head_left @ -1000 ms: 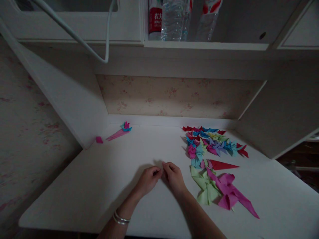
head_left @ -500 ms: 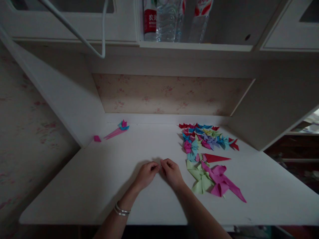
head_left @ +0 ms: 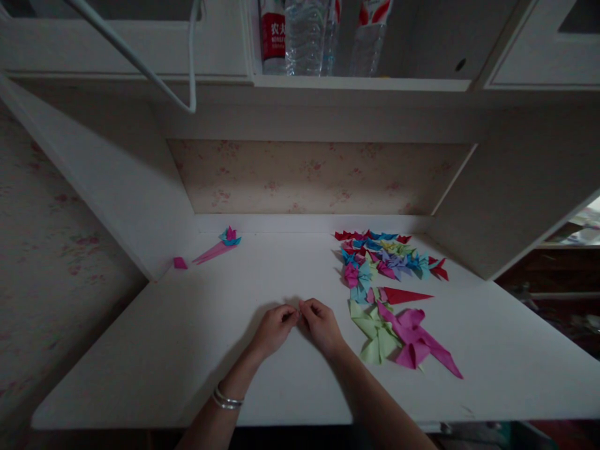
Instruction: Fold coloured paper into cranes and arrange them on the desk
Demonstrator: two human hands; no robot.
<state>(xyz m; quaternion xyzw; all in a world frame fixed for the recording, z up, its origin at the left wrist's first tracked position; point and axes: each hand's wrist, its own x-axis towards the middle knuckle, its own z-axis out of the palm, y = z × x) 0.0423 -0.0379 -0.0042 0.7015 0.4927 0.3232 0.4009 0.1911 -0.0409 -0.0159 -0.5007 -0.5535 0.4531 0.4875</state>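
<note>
Over the middle of the white desktop [head_left: 159, 350], my left hand [head_left: 274, 328] is closed, thumb and fingertips pressed together. My right hand [head_left: 321, 325] is closed in a similar pinch, its fingertips almost meeting those of the left. Whatever lies between the fingertips, if anything, is too small or hidden to make out. Just right of my right hand lie a pale green folded paper piece [head_left: 377, 337] and a large magenta folded paper piece [head_left: 415, 337]. Behind them is a pointed red paper piece [head_left: 405, 295].
Several small colourful origami pieces [head_left: 398, 265] cluster at the back right. Far left sit a pink-and-blue paper figure [head_left: 218, 249] and a small magenta paper piece [head_left: 180, 262]. Overhead, a shelf holds plastic bottles [head_left: 304, 40], and a white cable [head_left: 140, 62] hangs down.
The camera view has shifted slightly, so the scene sits a little further left. Both hands keep nearly the same pinched pose, with fingertips close together.
</note>
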